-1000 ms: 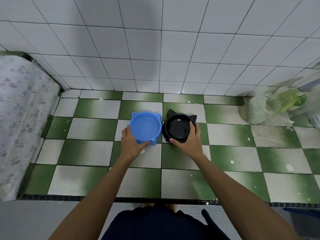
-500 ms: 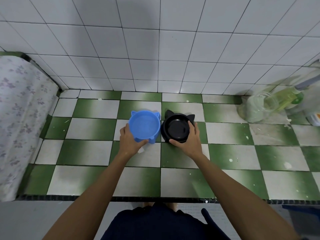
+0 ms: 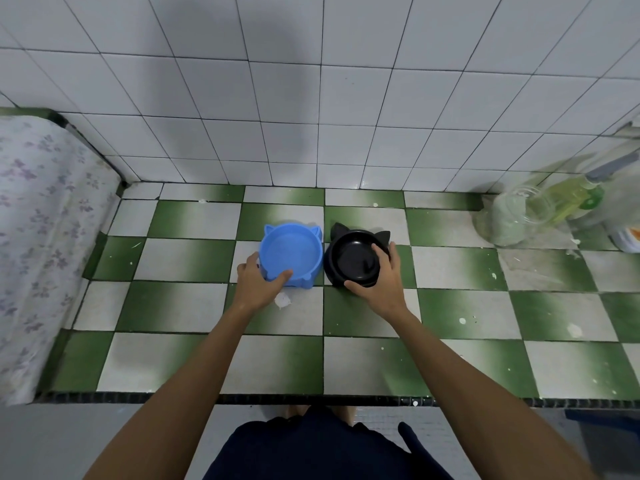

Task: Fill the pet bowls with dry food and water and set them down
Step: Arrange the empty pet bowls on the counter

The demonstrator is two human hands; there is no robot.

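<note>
The blue bowl (image 3: 290,255) is gripped at its near rim by the left hand (image 3: 257,283), thumb hooked over the edge and fingers curled round the outer wall. Just to the right of that hand, the black bowl (image 3: 356,258) is held by the right hand (image 3: 379,284), fingers curled over the right rim and thumb laid against the near side. The two bowls are seen side by side, nearly touching, on the green-and-white tiled counter (image 3: 194,306). Both bowls appear dry and unfilled. Well to the right of the right hand, a clear jar (image 3: 516,216) is seen lying tilted by the wall.
</note>
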